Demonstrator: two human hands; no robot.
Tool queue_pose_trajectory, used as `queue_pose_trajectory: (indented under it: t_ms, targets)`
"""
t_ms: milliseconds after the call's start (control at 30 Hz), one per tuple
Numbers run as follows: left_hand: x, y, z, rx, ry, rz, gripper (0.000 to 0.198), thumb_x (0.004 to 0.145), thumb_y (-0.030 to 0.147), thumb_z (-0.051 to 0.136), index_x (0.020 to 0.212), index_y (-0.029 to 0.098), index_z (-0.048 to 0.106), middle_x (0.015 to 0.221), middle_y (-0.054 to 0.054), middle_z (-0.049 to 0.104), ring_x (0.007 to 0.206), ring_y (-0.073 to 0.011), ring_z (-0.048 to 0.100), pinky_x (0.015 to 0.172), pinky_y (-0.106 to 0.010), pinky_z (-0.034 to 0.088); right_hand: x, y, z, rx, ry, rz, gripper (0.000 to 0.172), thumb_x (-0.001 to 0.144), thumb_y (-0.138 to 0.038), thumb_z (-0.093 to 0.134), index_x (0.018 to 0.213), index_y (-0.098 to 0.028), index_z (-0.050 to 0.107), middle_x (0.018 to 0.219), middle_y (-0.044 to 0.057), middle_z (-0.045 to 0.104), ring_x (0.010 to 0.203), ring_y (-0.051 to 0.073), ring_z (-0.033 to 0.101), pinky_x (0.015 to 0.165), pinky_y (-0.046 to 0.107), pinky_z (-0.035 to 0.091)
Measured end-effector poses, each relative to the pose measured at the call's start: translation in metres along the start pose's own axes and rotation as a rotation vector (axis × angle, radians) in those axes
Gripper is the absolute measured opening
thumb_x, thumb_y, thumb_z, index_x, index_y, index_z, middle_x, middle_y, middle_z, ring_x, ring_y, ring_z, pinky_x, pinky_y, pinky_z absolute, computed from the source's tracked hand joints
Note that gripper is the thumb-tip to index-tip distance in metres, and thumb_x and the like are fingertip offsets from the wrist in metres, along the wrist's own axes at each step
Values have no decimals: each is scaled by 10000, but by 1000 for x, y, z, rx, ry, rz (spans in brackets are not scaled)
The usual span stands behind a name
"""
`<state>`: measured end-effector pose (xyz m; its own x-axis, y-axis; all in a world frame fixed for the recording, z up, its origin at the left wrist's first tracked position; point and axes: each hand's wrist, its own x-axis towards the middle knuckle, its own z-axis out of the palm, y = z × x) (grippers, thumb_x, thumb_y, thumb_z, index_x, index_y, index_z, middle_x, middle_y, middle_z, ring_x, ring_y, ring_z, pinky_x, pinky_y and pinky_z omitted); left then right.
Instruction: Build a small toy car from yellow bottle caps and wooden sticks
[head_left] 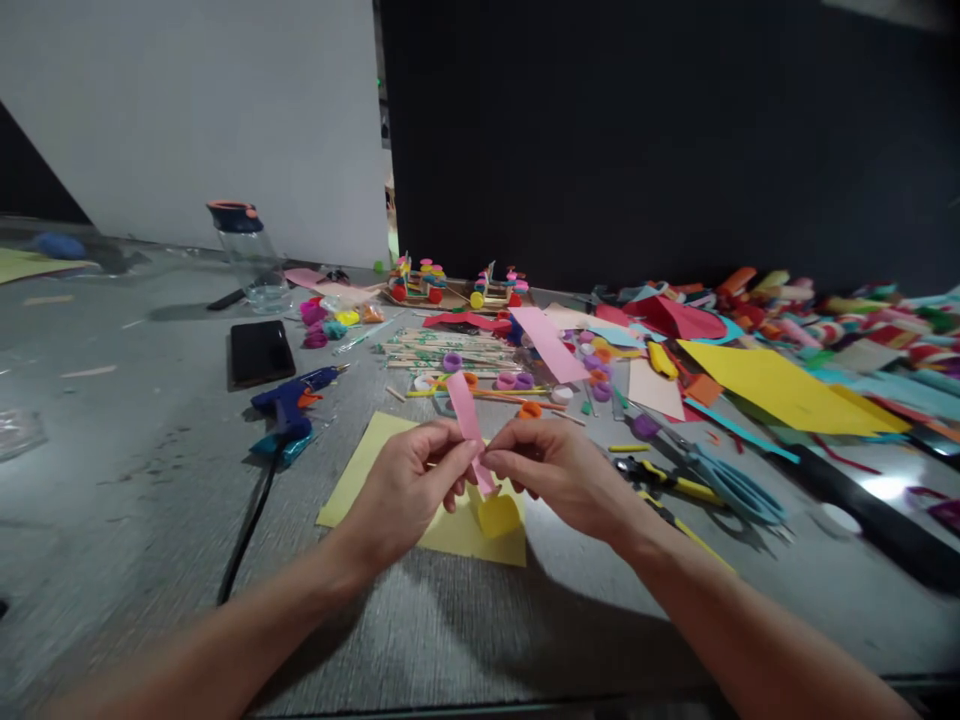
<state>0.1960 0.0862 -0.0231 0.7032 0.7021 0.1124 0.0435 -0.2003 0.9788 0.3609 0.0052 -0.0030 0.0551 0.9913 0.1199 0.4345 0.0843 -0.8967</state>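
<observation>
A narrow pink paper strip (463,404) stands upright between my two hands. The fingers of my left hand (420,475) pinch it near its lower part. From the other side, my right hand (551,462) has its thumb and forefinger closed at the strip's edge; whether they also hold another small piece is hard to see. Just below the fingertips is a small yellow piece with rounded corners (499,517). Under both hands a pale yellow sheet (367,475) lies flat on the grey table.
A blue glue gun (285,405) with its black cord, a phone (261,352) and a bottle (251,255) stand left. Wooden sticks (450,350) and coloured rings lie ahead. Blue-handled scissors (739,485), pliers (675,480) and yellow paper (780,385) are to the right.
</observation>
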Motion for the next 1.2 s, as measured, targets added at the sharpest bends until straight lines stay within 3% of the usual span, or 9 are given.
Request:
queue_pose_trajectory:
  t_ms: [133,300,533,700,867,1100,1200]
  targets:
    - [0,0,-1,50,-45,-98,283,955,411,522,833,175,619,713,15,632,552,-89,531,482,-180,467,6,10,-5,86,51,29,234,849,-362,654,701,-181,661,602,-34,546,535,99,437,497,245,326]
    - [2,-12,-5,151,-217,-325,356,932,418,524,692,160,572,559,1,615,408,-83,490,347,-157,371,12,28,-14,166,122,136,291,853,-427,647,701,-179,648,518,-70,430,446,73,325,428,234,240]
    - [10,-19,-4,72,-385,-526,308,957,421,453,975,155,607,547,8,646,344,-88,502,299,-137,338,10,47,-11,247,34,291,256,832,-388,664,702,-167,665,648,-7,599,457,66,439,397,203,281]
    - [14,-17,-3,-201,-327,-688,254,919,393,558,825,161,598,533,17,631,339,-66,503,295,-110,350,9,48,-9,275,-20,361,236,861,-340,646,713,-159,679,582,-23,582,449,55,432,411,187,276]
    - [17,-20,-2,-370,-344,-746,317,925,366,560,687,163,608,427,13,586,300,-71,471,275,-113,346,8,48,-10,268,-46,386,188,862,-281,662,723,-164,711,512,-49,535,439,53,396,410,197,255]
    - [15,-27,1,-438,-322,-748,375,871,435,643,607,170,619,391,13,541,282,-61,440,264,-111,303,6,54,-9,177,-63,398,204,856,-333,676,718,-193,729,541,-42,525,470,76,381,428,227,250]
    - [14,-28,2,-418,-312,-737,366,836,491,675,648,185,612,426,18,551,288,-58,423,266,-119,304,5,56,-8,209,-47,358,204,871,-336,669,719,-202,701,590,-31,569,493,85,433,436,221,285]
